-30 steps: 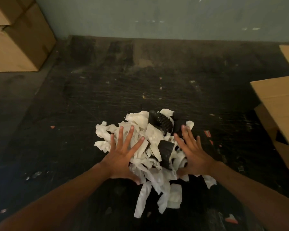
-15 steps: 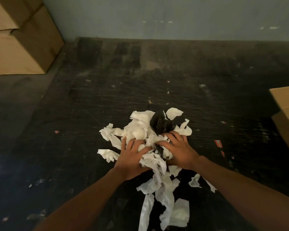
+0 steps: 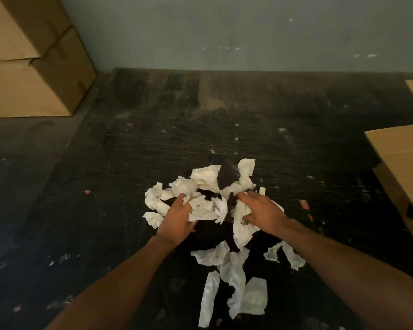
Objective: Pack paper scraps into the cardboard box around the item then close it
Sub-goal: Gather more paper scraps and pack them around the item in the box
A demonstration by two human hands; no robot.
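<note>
gathering scraps, box not yet loaded

scooping is the step in hand. both hands are down in the pile of paper scraps point(image 3: 202, 186), which sits on the dark floor point(image 3: 105, 210) in front of the person, not on any bench.

left hand point(image 3: 179, 219): fingers curled into the left side of the pile, closed on a wad of white paper. right hand point(image 3: 262, 210): fingers curled into the right side, closed on another wad. the two hands are near each other with the middle of the pile between them.

dark pieces point(image 3: 227, 176) are mixed in at the far side of the pile; can't tell what they are.

loose strips point(image 3: 234, 275) lie on the floor nearer the person, apart from the bunch in the hands. they look likely to be left behind on this scoop.

cardboard box point(image 3: 401, 163) is at the right edge of view, well apart from the pile, flap raised. its inside is mostly out of sight, so the item and any scraps already in there can't be confirmed. stacked cartons point(image 3: 29, 67) at far left look unrelated.

progress, as a judgement: early. nothing visibly packed. left to do: lift the handful, carry it right to the box, tuck it around the item, come back for the stray strips, fold the flaps shut.

risk: loose paper, some will probably drop in transit.
</note>
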